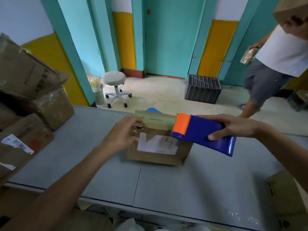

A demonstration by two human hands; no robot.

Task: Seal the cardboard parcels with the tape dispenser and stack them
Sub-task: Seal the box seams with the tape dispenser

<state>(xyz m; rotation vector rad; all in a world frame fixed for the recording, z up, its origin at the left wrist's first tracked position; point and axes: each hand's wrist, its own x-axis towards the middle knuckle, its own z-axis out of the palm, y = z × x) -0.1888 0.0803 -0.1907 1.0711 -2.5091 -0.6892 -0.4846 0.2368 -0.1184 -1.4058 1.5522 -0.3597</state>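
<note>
Surface: grey table with panel seams showing; tiled floor and teal doors behind it.
Right fingers: my right hand is wrapped round the tape dispenser, thumb across its near blue face, the other fingers over the far edge.
Left fingers: my left hand has its fingers roughly straight, laid against the torn left top corner of the parcel. They are motion-blurred and I read no firm hold.
Dispenser: tilted, orange front end at the parcel's right top edge, blue handle end out to the right, held above the table.
Parcel: flat on the table between my two hands, white label facing me, a glossy tape band along its far top.
In the way: the dispenser body covers the parcel's right top corner; my left hand covers part of its left edge.
Left of table: stack of cardboard boxes, well apart from the parcel.
Lower right: another carton, partly out of view.
Beyond the table: white stool, dark crate, and a person in a white shirt carrying a small wrapped packet.
</note>
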